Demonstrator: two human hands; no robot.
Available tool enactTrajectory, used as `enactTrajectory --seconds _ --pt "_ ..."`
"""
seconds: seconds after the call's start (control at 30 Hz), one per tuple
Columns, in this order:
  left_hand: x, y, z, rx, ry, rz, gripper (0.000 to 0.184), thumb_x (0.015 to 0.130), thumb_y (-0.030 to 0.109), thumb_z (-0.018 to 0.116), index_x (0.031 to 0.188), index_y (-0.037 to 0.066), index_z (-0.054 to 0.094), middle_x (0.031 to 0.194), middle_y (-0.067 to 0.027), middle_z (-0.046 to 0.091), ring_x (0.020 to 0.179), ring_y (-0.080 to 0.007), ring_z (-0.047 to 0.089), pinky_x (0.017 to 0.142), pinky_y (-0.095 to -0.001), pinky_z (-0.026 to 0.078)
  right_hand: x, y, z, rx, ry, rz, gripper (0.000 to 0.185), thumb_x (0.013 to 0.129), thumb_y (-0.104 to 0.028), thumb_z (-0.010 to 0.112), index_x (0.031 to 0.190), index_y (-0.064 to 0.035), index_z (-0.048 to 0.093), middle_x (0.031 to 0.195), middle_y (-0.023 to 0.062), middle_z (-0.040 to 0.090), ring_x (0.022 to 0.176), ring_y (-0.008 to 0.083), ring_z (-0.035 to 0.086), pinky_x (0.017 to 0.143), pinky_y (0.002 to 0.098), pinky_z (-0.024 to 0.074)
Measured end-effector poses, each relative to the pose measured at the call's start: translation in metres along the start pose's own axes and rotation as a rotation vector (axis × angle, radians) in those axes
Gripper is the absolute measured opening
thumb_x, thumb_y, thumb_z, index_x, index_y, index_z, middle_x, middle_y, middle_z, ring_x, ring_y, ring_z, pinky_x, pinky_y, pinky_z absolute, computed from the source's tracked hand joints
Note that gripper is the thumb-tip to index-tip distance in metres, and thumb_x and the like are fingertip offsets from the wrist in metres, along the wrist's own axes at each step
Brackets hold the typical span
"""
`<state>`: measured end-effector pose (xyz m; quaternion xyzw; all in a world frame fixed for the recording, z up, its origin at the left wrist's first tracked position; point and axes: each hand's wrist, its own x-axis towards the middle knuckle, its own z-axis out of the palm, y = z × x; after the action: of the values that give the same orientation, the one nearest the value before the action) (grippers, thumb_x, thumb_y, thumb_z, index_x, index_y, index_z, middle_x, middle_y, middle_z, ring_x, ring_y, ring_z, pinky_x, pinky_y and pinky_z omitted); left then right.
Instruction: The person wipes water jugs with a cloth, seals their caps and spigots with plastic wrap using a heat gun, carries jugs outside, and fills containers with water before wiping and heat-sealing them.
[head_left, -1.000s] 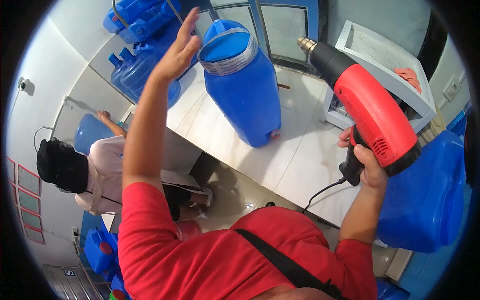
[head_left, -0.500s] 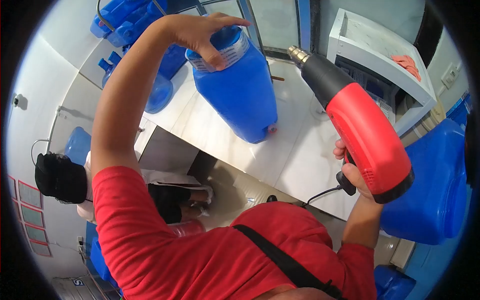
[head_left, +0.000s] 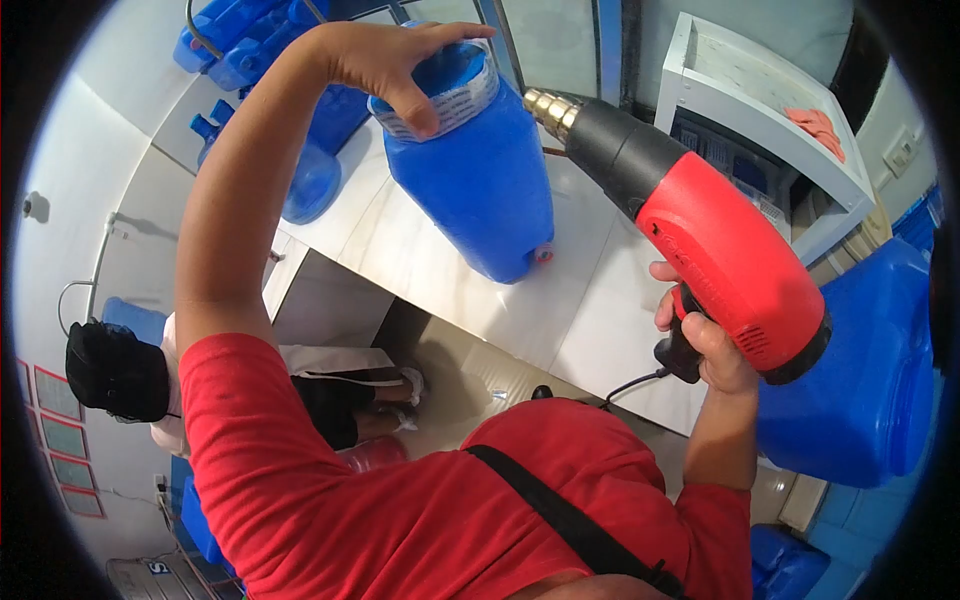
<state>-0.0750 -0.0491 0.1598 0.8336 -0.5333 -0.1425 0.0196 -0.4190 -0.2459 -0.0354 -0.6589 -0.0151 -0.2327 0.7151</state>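
Observation:
A blue water container (head_left: pixel 475 190) stands on the white tiled counter, with a printed clear band (head_left: pixel 460 108) around its top. My left hand (head_left: pixel 390 65) spans that top, thumb against the band on the near side and fingers stretched to the far side. In my right hand (head_left: pixel 710 345) is a red and black heat gun (head_left: pixel 720 250), gripped by its handle. Its metal nozzle points at the upper right side of the container, close to the band. A black cord hangs from the handle.
A co-worker in a black cap (head_left: pixel 118 370) is at the left, beside the counter. Clear blue bottles (head_left: pixel 312 185) and blue containers stand at the upper left. A white shelf unit (head_left: pixel 770 130) with an orange cloth (head_left: pixel 815 130) is at the upper right. Another large blue container (head_left: pixel 850 380) stands at the right.
My left hand has come down from beside the container onto its banded top. The heat gun has moved left, bringing its nozzle closer to the band. The co-worker has shifted slightly.

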Motion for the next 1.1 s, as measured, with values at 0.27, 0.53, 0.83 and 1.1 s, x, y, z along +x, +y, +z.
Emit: enactTrajectory --seconds 0.27,0.53,0.83,1.1 --pt "-0.002 0.001 0.000 0.018 0.041 -0.005 0.125 0.051 0.026 0.087 0.157 0.022 0.021 0.140 -0.0251 0.050 0.128 -0.0460 0.052 0.109 -0.0534 0.045 0.006 0.001 0.001 0.000 -0.018 0.028 0.062 0.080 -0.027 0.074 0.129 0.0050 0.056 0.117 0.0187 0.066 0.077 0.0190 0.065 0.069 0.0313 0.0518" --pt "0.002 -0.003 0.010 0.086 0.143 -0.212 0.116 0.062 0.052 0.077 0.157 0.022 0.019 0.143 -0.0283 0.046 0.131 -0.0489 0.047 0.113 -0.0573 0.038 0.001 0.003 -0.002 0.010 -0.022 0.047 0.060 0.080 -0.027 0.072 0.129 0.0053 0.057 0.116 0.0183 0.067 0.077 0.0187 0.065 0.070 0.0309 0.0522" --pt "0.000 -0.014 -0.002 0.216 0.084 -0.142 0.117 0.069 0.085 0.058 0.158 0.022 0.017 0.152 -0.0285 0.036 0.137 -0.0501 0.038 0.110 -0.0612 0.038 -0.006 0.009 0.000 -0.054 -0.098 0.006 0.060 0.084 -0.029 0.071 0.131 0.0046 0.056 0.119 0.0179 0.066 0.079 0.0188 0.064 0.070 0.0320 0.0513" --pt "0.022 -0.008 -0.002 0.216 0.127 -0.434 0.112 0.072 0.089 0.049 0.158 0.022 0.020 0.155 -0.0238 0.034 0.138 -0.0510 0.037 0.110 -0.0629 0.037 -0.006 0.005 0.001 -0.144 -0.135 -0.049 0.059 0.084 -0.029 0.071 0.131 0.0040 0.056 0.118 0.0166 0.066 0.079 0.0178 0.064 0.072 0.0319 0.0512"
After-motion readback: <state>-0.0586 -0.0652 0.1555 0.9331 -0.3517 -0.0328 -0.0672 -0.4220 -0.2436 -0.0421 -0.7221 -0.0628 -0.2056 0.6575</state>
